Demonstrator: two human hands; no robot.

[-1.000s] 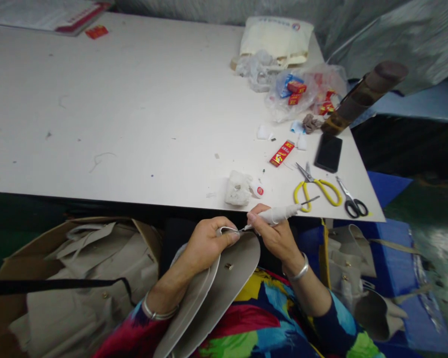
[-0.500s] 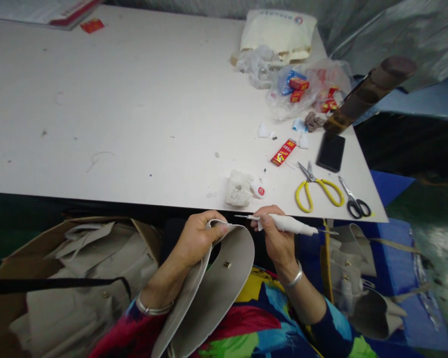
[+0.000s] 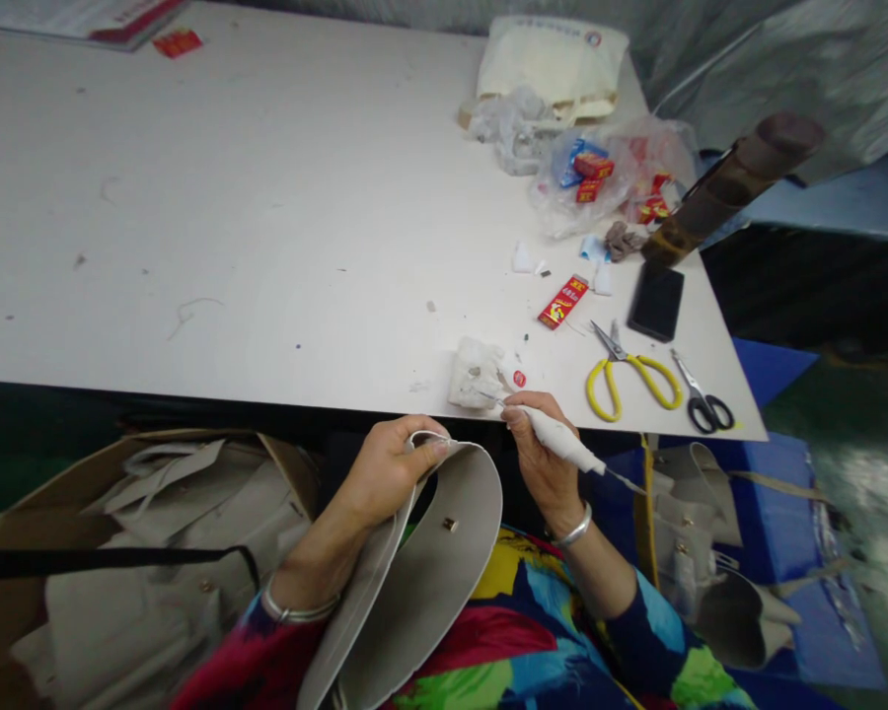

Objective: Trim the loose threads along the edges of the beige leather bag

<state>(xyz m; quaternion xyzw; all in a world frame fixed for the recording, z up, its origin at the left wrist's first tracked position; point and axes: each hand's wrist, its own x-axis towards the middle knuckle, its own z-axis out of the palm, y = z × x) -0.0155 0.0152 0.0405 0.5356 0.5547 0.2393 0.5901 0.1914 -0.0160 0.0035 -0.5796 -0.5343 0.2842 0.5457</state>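
In the head view, the right hand (image 3: pixel 544 463) grips a slim white-wrapped tool with thin metal ends (image 3: pixel 562 439), its long axis slanting up leftward to the white lumpy block (image 3: pixel 475 370) on the table (image 3: pixel 281 247); tip contact is unclear. Farther from the block, leftward, the left hand (image 3: pixel 385 468) pinches the rim of a beige leather-like bag (image 3: pixel 429 582).

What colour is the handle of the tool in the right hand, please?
The tool's handle is white, best seen in the head view.
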